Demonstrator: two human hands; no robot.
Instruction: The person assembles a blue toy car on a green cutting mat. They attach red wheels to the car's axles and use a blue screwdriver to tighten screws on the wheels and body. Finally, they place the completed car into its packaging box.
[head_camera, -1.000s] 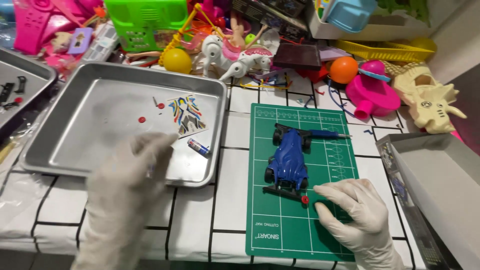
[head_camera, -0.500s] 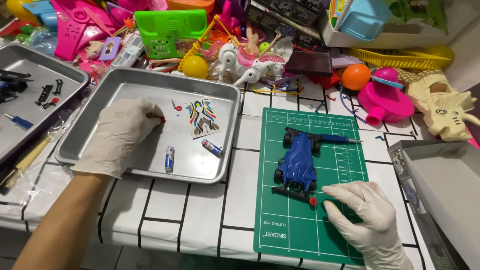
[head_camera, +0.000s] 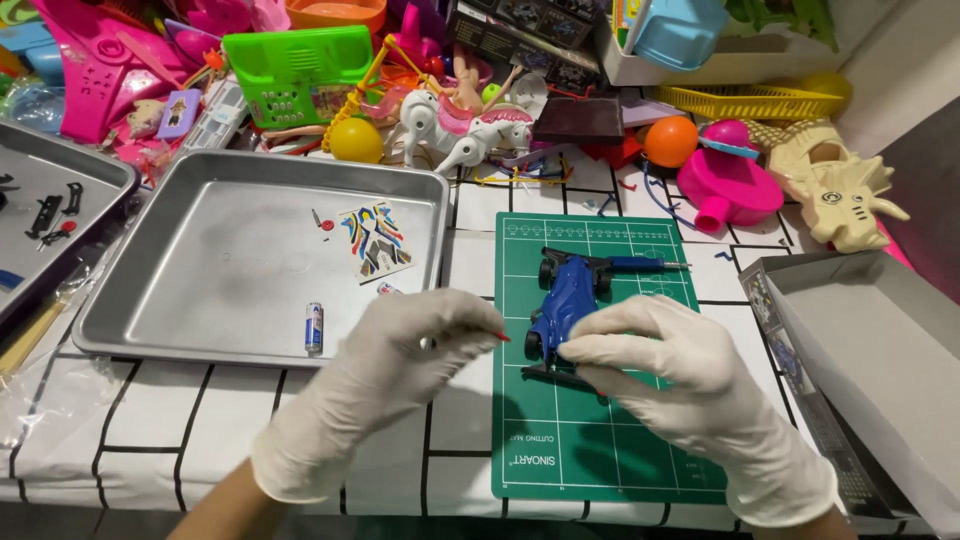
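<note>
A blue toy car (head_camera: 562, 305) lies on a green cutting mat (head_camera: 600, 440). My right hand (head_camera: 680, 390), in a white glove, grips the car's near end and side. My gloved left hand (head_camera: 400, 370) is just left of the car and pinches a small red part (head_camera: 499, 336), its tip almost touching the car's body. A blue-handled screwdriver (head_camera: 640, 264) lies on the mat behind the car.
A metal tray (head_camera: 200, 320) on the left holds a battery (head_camera: 314, 328), a sticker sheet (head_camera: 375, 240) and tiny red parts (head_camera: 326, 225). A second tray (head_camera: 90, 170) is at far left and a grey box (head_camera: 880, 350) at right. Colourful toys crowd the back.
My left hand left the tray and came right to the car with a small red part pinched. My right hand moved up from the mat onto the car.
</note>
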